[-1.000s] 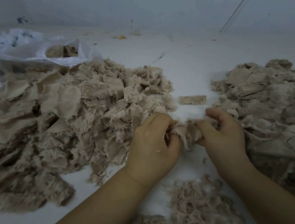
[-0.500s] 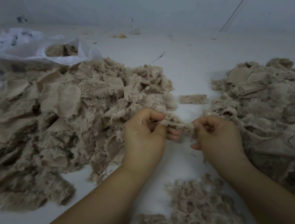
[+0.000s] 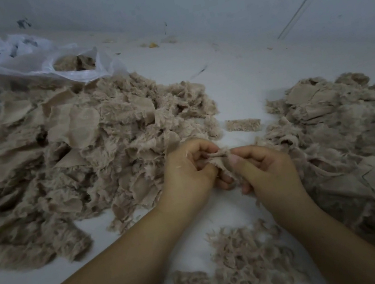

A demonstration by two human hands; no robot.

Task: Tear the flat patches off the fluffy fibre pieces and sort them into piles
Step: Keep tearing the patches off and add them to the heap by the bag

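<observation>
While both hands met over the white work surface (image 3: 233, 79), the small beige fluffy fibre piece (image 3: 220, 161) lay stretched between them, its long axis running roughly left to right from one set of fingertips to the other. The left hand (image 3: 188, 174) pinched its left end with curled fingers, and the right hand (image 3: 264, 168) pinched its right end between thumb and forefinger. Neither hand was nearer; each held an end. The tear would likely call for pulling the ends apart sideways. The large unsorted beige heap (image 3: 72, 156) lay to the left, the heap showing flat patches (image 3: 354, 133) to the right, and the small fluffy pile (image 3: 247, 268) close below the wrists.
</observation>
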